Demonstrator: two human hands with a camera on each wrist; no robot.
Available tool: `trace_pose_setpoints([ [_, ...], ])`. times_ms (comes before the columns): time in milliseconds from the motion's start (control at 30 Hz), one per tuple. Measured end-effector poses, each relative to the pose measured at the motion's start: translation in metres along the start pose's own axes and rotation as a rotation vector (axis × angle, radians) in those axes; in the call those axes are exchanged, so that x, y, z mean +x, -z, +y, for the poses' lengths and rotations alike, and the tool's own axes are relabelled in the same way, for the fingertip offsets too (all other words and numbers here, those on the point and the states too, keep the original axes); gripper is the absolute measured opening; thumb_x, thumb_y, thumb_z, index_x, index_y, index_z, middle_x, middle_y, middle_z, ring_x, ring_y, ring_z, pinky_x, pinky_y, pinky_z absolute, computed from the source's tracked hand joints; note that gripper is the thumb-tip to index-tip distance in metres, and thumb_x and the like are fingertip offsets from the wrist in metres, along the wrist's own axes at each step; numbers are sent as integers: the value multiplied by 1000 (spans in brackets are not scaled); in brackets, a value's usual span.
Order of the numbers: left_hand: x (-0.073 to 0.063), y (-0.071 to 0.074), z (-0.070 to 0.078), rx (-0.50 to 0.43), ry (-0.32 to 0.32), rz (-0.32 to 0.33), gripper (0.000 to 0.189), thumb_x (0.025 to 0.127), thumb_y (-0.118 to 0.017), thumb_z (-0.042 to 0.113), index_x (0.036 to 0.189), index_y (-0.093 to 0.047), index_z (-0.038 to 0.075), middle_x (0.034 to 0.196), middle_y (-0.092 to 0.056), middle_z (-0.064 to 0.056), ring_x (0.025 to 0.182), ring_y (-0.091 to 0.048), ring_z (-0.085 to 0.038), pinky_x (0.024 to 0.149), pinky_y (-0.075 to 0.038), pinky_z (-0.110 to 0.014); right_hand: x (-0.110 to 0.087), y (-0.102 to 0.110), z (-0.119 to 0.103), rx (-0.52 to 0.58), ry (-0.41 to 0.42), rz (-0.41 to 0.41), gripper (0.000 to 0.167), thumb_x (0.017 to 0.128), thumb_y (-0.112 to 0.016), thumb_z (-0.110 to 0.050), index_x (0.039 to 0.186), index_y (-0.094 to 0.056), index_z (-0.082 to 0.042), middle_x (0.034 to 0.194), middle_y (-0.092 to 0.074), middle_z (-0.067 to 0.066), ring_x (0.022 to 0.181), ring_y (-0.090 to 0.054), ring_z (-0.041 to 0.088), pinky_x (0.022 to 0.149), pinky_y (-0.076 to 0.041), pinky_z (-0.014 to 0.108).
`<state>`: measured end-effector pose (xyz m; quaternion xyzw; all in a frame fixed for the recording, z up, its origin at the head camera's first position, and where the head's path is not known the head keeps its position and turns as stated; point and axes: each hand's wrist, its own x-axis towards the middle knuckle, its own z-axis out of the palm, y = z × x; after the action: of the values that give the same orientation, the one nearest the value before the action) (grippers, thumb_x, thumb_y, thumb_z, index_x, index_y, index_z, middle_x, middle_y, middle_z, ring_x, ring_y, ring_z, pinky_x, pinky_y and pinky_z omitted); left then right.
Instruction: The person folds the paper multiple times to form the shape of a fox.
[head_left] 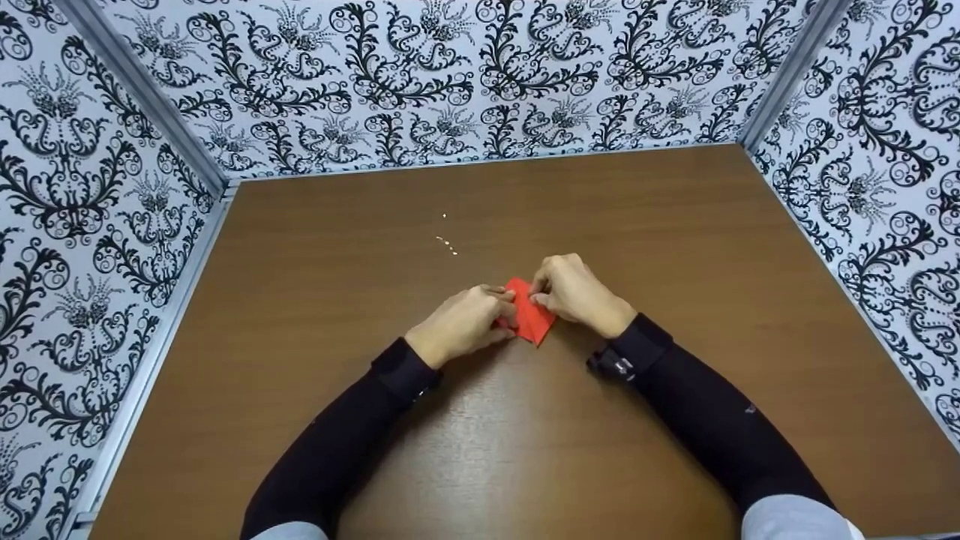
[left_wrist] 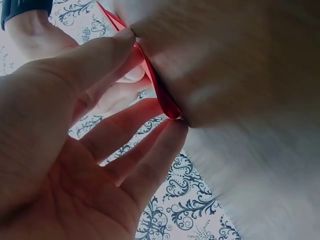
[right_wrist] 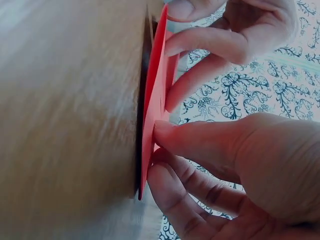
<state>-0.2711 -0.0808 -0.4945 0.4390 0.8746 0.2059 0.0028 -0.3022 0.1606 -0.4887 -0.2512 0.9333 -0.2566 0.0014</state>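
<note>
A folded piece of red paper (head_left: 533,321) lies on the wooden table, with layered flaps and a pointed end toward the person. My left hand (head_left: 469,319) holds its left part, fingers on top and thumb at the near edge. In the left wrist view the paper (left_wrist: 159,92) shows edge-on, a rounded fold at the fingertips of the left hand (left_wrist: 95,145). On the other side, my right hand (head_left: 577,292) pinches a flap between thumb and fingers. The right wrist view shows the thumb of the right hand (right_wrist: 215,165) against the red paper (right_wrist: 156,100), low over the tabletop.
The brown wooden table (head_left: 337,247) spreads around both hands. Small bright specks (head_left: 448,244) show on it beyond the left hand. Patterned black-and-white panels (head_left: 480,82) with metal frame bars (head_left: 787,75) enclose the back and sides. Dark sleeves cover both forearms.
</note>
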Motion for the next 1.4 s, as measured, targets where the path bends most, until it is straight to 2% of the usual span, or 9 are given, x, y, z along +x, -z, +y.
trace_pose_setpoints([
  [300, 0, -2, -6, -58, -32, -9, 5, 100, -92, 8, 104, -89, 6, 105, -91, -4, 147, -75, -33, 136, -50, -51, 8, 2, 1, 25, -26, -37, 5, 100, -91, -12, 95, -94, -13, 100, -90, 6, 89, -76, 25, 81, -57, 38],
  [600, 0, -1, -6, -60, -58, 13, 5, 100, -92, 9, 100, -88, 6, 103, -90, -5, 144, -77, -33, 135, -51, -52, 13, 0, -2, 90, -68, -48, 5, 99, -96, -19, 93, -95, -18, 97, -91, 0, 84, -70, 17, 76, -51, 32],
  [867, 0, 0, -8, -73, -68, 0, 4, 100, -92, 7, 102, -89, 5, 104, -91, -5, 145, -77, -32, 135, -51, -50, 15, -3, -4, 71, -97, -57, 8, 97, -97, -19, 90, -94, -17, 91, -89, 0, 79, -65, 15, 73, -49, 30],
  [1000, 0, 3, -10, -79, -44, 3, 8, 103, -90, 10, 110, -90, 5, 113, -90, -7, 140, -80, -30, 128, -58, -45, 17, -3, -5, 65, -109, -56, 9, 96, -98, -18, 89, -93, -17, 90, -89, 0, 78, -65, 15, 73, -50, 30],
  [1100, 0, 7, -12, -74, -3, 18, 13, 106, -87, 11, 117, -90, 5, 120, -89, -9, 127, -84, -27, 114, -67, -41, 16, -2, -5, 66, -120, -54, 10, 96, -98, -18, 87, -93, -18, 89, -88, -1, 79, -66, 15, 75, -50, 30],
  [1200, 0, 10, -15, -44, 35, 33, 17, 108, -84, 10, 123, -89, 5, 123, -88, -11, 118, -85, -27, 104, -70, -41, 15, -2, -5, 71, -120, -56, 13, 96, -98, -18, 85, -92, -18, 88, -88, -1, 78, -65, 14, 75, -51, 30],
  [1400, 8, 15, -26, 24, 83, 42, 25, 109, -82, 7, 133, -86, 3, 131, -87, -14, 124, -84, -30, 109, -69, -43, 13, -3, -5, 76, -101, -44, 15, 95, -99, -19, 82, -91, -19, 86, -87, -1, 75, -63, 12, 73, -50, 30],
])
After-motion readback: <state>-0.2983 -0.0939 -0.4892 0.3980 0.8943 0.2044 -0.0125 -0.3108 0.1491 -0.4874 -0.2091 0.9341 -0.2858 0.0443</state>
